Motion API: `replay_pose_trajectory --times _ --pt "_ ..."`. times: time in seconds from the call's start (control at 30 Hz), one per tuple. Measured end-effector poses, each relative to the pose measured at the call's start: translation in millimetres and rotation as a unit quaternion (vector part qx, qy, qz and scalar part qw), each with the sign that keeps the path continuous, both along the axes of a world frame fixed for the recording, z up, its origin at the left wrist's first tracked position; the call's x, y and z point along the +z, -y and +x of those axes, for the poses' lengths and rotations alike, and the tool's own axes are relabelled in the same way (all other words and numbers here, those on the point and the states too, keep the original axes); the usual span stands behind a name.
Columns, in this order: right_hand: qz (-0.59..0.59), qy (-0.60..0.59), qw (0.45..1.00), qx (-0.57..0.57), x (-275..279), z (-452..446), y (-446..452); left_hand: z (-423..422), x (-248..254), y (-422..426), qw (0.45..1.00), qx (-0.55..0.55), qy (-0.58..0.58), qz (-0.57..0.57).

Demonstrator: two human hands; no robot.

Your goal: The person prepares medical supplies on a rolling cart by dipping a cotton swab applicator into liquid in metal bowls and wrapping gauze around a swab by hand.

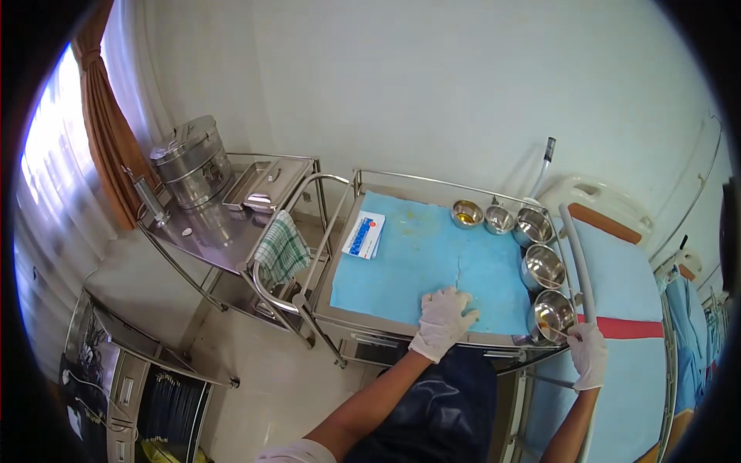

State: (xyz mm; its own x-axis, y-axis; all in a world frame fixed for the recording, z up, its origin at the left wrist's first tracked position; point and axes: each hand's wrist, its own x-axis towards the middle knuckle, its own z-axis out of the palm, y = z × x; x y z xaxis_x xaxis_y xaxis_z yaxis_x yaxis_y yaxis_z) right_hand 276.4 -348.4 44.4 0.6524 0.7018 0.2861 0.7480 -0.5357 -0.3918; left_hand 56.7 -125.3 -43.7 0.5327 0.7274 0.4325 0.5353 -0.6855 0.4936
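My left hand [445, 318], in a white glove, rests on a light blue sheet [394, 270] over a metal trolley. Its fingers are apart and hold nothing I can see. My gloved right hand [589, 356] is at the trolley's near right corner, its fingers pinching a thin stick [557, 332]. The stick reaches into a round steel bowl [549, 305] with something amber-brown inside. Behind it stand two more steel bowls [543, 266] [532, 225]. Smaller cups sit along the back edge, one holding yellow liquid [466, 216]. A white and blue box [364, 235] lies on the sheet's left side.
Left of the trolley, a second steel cart [208, 239] carries a drum [189, 162], a lidded tray [270, 184] and a green checked cloth [282, 248]. A bed [617, 270] with a rail [579, 262] stands close on the right. A low cabinet [123, 401] is at lower left.
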Motion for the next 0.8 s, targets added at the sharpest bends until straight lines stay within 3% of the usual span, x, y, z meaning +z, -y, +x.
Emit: replay_pose_trajectory --times 0.67,0.8 --pt "0.026 0.021 0.999 0.034 -1.9 -2.9 7.7 -9.7 0.5 7.4 0.999 -0.026 0.012 0.037" --pt "0.131 -0.163 0.978 -0.029 -25.5 17.4 10.2 -9.1 -1.0 6.4 0.999 -0.008 0.017 0.031"
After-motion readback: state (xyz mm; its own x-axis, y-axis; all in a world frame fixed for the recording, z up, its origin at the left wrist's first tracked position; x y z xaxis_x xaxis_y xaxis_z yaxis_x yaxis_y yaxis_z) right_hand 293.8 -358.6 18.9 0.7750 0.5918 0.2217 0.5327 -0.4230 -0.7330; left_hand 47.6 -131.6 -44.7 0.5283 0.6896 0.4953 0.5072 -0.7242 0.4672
